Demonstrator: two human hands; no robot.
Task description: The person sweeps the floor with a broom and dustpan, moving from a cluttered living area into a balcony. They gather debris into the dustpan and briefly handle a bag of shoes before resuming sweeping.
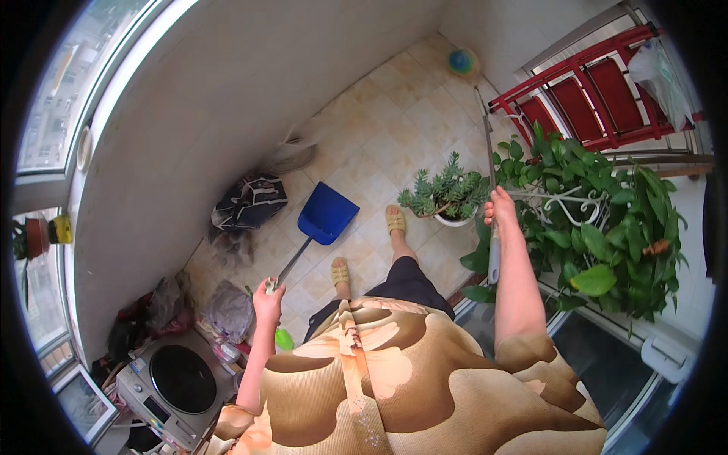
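Note:
My left hand (268, 304) grips the grey handle (296, 263) of a long-handled dustpan. A small pale fitting (272, 285), blurred, shows at the top of that fist. The dustpan's blue plastic pan (329, 213) lies over the tiles ahead of my left foot. My right hand (501, 209) is closed around a long metal pole (487, 131) with a grey grip end (493, 261). The pole points away toward a round blue-green object (462, 61) by the far corner; whether they are joined I cannot tell. Leaves crowd close beside my right hand.
A potted succulent (449, 190) stands ahead of my right foot. Leafy vines (597, 227) fill a white metal stand, with a red folding frame (591, 96) behind. Left are a dark patterned bag (250, 200), plastic bags (227, 310) and a washing machine (185, 381).

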